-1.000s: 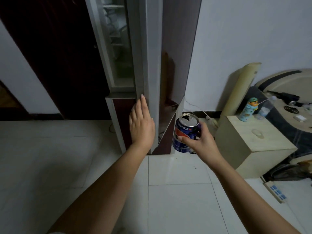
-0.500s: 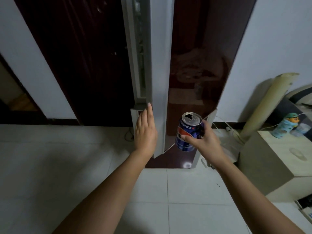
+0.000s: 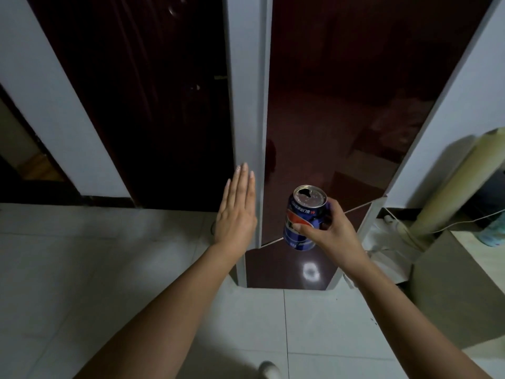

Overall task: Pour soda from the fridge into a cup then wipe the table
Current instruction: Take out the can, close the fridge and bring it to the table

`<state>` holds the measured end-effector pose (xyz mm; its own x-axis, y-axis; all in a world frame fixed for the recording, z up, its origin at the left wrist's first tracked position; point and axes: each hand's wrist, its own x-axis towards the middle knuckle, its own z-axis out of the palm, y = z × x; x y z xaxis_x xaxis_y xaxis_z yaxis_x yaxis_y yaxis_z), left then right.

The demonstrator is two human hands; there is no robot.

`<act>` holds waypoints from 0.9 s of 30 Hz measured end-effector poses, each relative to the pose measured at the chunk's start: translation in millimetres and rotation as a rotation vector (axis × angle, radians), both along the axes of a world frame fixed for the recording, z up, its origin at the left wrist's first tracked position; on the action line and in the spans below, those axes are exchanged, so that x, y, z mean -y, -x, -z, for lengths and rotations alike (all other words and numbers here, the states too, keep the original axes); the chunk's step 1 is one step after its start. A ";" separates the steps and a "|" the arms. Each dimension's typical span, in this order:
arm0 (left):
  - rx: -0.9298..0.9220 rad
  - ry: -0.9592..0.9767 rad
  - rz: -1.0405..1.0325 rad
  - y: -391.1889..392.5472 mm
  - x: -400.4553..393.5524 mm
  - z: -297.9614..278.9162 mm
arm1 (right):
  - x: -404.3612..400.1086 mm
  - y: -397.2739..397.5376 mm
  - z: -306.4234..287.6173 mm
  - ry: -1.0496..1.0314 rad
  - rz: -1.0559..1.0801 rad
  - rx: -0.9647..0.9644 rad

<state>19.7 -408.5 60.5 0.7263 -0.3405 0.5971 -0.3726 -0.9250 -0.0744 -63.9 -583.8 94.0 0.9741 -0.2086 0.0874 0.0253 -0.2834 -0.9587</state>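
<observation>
My right hand (image 3: pixel 332 231) grips a blue soda can (image 3: pixel 304 217), held upright with its tab hole open at the top. The can hangs in front of the dark red, glossy fridge door (image 3: pixel 341 119). My left hand (image 3: pixel 236 212) is flat with straight fingers, its fingertips against the pale grey edge of the fridge door (image 3: pixel 247 105). No fridge interior shows past that edge. No cup or table is in view.
White floor tiles (image 3: pixel 109 269) spread below. A dark wooden door (image 3: pixel 136 105) stands left of the fridge. At the right are a pale cabinet (image 3: pixel 451 283), a rolled mat (image 3: pixel 451 181) against the wall, and cables (image 3: pixel 393 228) on the floor.
The fridge door has swung from partly open to nearly closed under my left hand. The view has shifted right and closer. The can stays in my right hand.
</observation>
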 end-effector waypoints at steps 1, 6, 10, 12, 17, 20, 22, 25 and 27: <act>-0.001 -0.014 -0.003 -7.5 -0.9 0.5 | -0.3 -7.8 -0.2 0.000 -0.004 0.002; -0.015 -0.021 -0.041 -51.5 -2.5 2.6 | 3.4 -56.4 -1.7 0.003 -0.020 0.016; -0.001 -0.038 -0.063 -84.4 -7.2 4.0 | 6.4 -91.8 -1.2 -0.001 -0.040 0.026; -0.013 -0.033 -0.059 -98.0 -9.5 3.2 | 5.8 -105.9 -0.4 0.002 -0.043 0.030; -0.022 -0.059 -0.059 -129.8 -11.7 -0.8 | 3.2 -132.2 -0.4 0.024 -0.036 0.025; -0.044 -0.074 -0.041 -149.0 -15.6 -3.2 | 0.2 -145.6 -0.8 0.034 -0.010 0.027; -0.069 -0.086 -0.014 -161.7 -19.2 -3.5 | -3.6 -154.3 -0.5 0.038 0.016 0.028; -0.098 -0.095 0.026 -180.0 -23.3 -3.4 | -11.9 -165.8 -0.7 0.043 0.053 0.027; -0.107 -0.112 0.047 -190.6 -26.8 -3.5 | -20.2 -172.0 -1.6 0.033 0.088 0.028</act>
